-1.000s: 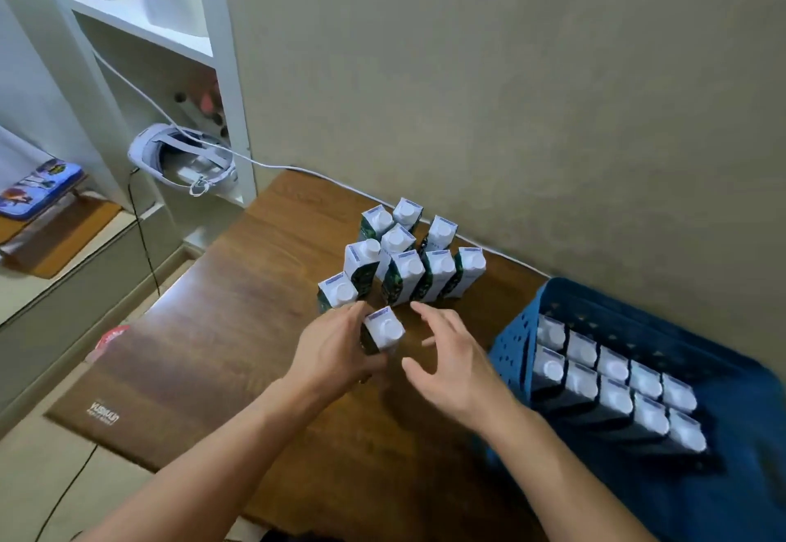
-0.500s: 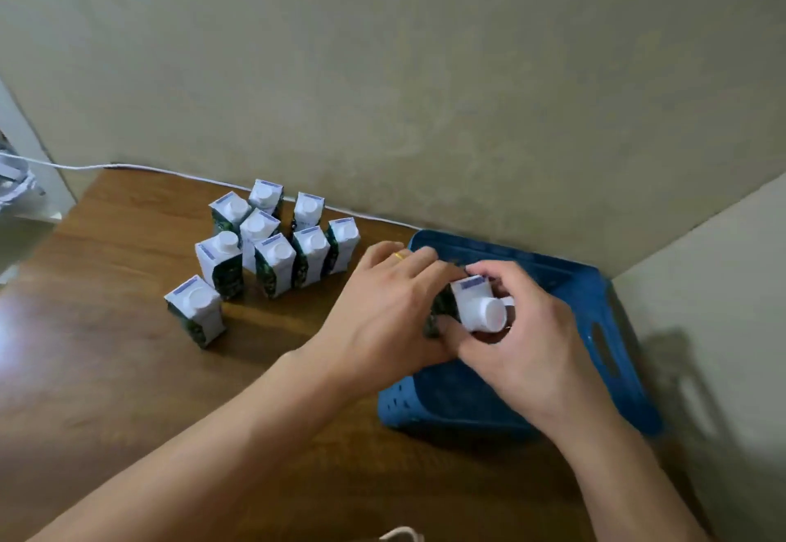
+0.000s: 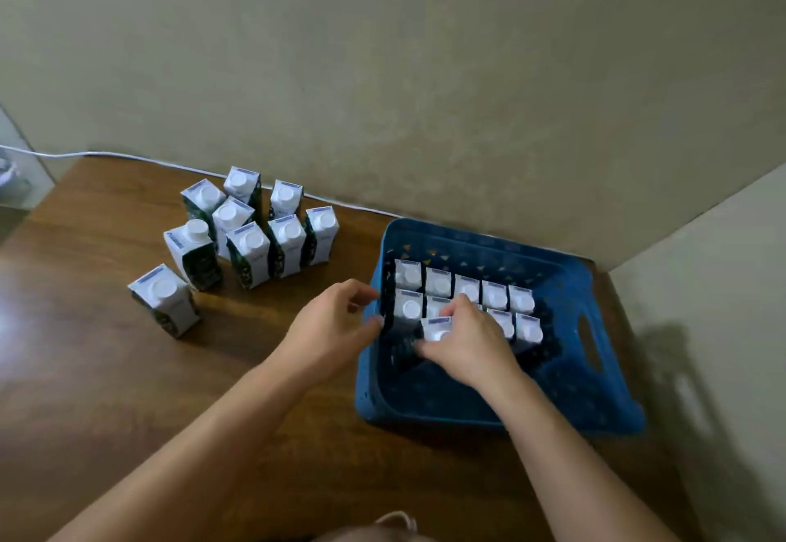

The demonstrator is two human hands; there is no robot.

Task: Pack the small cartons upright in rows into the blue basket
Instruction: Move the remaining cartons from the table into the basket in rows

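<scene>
Blue basket [image 3: 591, 409]: perforated plastic with a slot handle in its right wall, sitting at the desk's far right corner, its back rim lying close to the wall.
Open room: the near half of the basket floor is showing bare; the desk [image 3: 106, 371] in front of the loose cartons is lying open.
Packed cartons [image 3: 495, 295]: two rows standing upright against the far side of the basket, white caps facing up, sides touching.
Held carton [image 3: 438, 326]: small white-and-green box with a round white cap, sitting just in front of the second row, near the basket's left wall.
Right hand [image 3: 470, 343]: reaching into the basket, its fingers [image 3: 457, 307] curling round the held carton and gripping it from the near side.
Left hand [image 3: 336, 324]: hovering at the basket's left wall, fingers loosely curled and holding nothing; whether the fingertips are touching the rim cannot be told.
Loose cartons [image 3: 251, 252]: a tight cluster standing upright on the desk left of the basket, well apart from it.
Single carton [image 3: 163, 299]: standing alone, nearer the camera than the cluster and to its left.
Desk surface: dark wood grain, glossy, catching a glare at the left edge.
Cable [image 3: 127, 155]: thin white line running along the wall foot behind the cluster.
Walls: matt beige plaster, meeting in a corner behind the basket.
</scene>
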